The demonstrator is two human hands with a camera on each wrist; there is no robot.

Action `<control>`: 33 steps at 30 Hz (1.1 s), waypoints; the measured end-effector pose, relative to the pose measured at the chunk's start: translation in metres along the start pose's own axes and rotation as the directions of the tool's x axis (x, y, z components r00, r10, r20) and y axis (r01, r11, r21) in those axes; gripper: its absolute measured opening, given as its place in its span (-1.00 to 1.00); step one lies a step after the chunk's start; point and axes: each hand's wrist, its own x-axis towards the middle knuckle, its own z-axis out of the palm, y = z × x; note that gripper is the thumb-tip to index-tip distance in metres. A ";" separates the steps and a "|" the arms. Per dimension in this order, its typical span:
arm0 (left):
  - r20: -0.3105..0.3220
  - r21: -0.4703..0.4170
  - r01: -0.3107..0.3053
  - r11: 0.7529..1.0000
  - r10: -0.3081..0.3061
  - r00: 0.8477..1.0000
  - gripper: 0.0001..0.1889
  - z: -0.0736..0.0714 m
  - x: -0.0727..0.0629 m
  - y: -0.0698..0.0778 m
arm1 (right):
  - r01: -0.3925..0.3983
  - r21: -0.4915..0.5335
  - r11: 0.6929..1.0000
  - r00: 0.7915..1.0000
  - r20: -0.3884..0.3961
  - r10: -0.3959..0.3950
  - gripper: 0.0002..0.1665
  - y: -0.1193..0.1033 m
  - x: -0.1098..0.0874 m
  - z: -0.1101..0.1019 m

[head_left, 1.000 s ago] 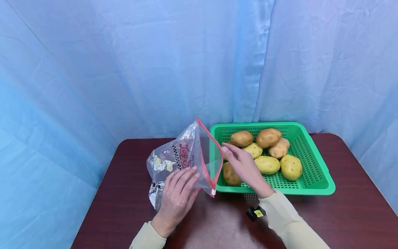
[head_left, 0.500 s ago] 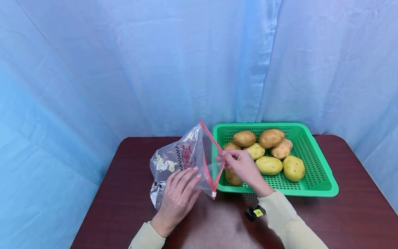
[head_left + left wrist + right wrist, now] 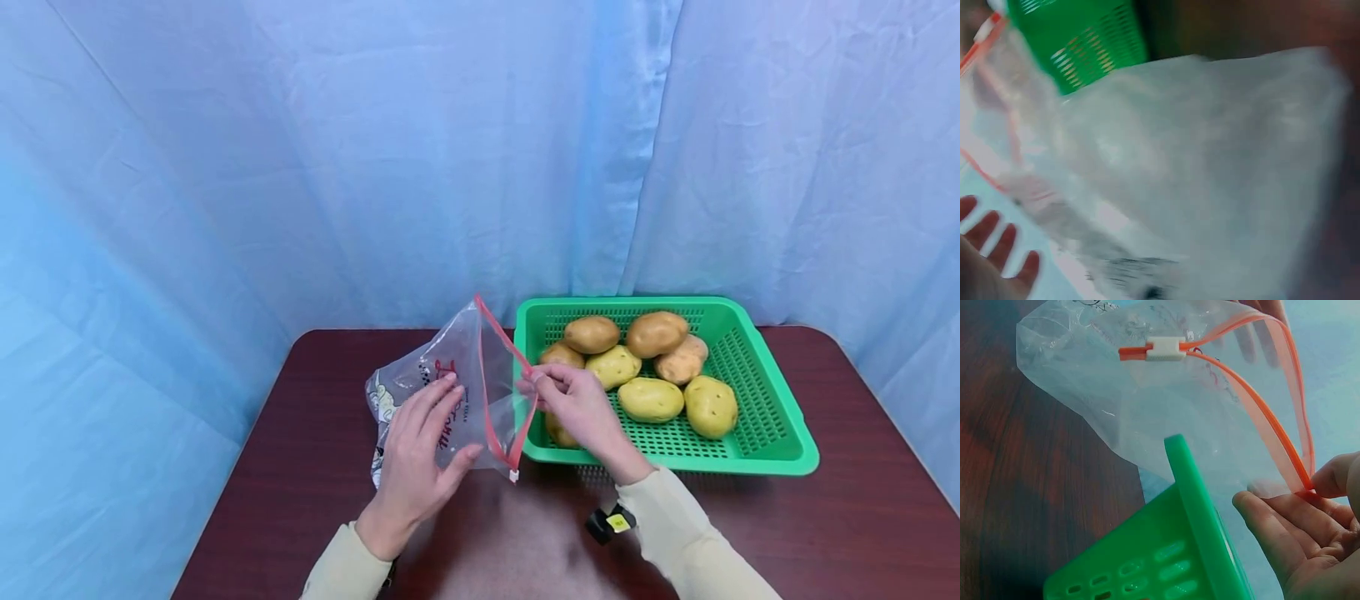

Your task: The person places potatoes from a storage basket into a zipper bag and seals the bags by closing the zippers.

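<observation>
A clear zip bag point(image 3: 468, 417) with red print and a red zip edge stands with its mouth parted toward the basket. My right hand point(image 3: 581, 412) pinches the far-right lip of that mouth between thumb and fingers; the right wrist view shows the orange-red strip point(image 3: 1266, 422) caught there. The white slider point(image 3: 1165, 349) sits at the near end of the zip. My left hand point(image 3: 416, 458) lies over the bag's printed side, fingers extended and thumb spread. In the blurred left wrist view, the fingertips point(image 3: 1000, 247) appear beside the bag; contact there is unclear.
A green perforated basket point(image 3: 776, 408) holding several potatoes point(image 3: 650, 400) stands right of the bag, its left rim close to the bag's mouth. Both are on a dark wood table point(image 3: 300, 467). Blue curtains point(image 3: 450, 167) hang behind and at the sides.
My right hand has gone from touching the bag's lip with extended fingers to pinching it. My left hand has shifted slightly left, its thumb spreading, and the bag's printed side has turned a little.
</observation>
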 end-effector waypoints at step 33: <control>0.364 -0.503 0.762 0.409 -0.699 0.616 -0.83 -0.008 0.039 0.005 | -0.046 -0.041 0.998 0.999 -0.002 0.046 -0.66 0.006 -0.017 0.002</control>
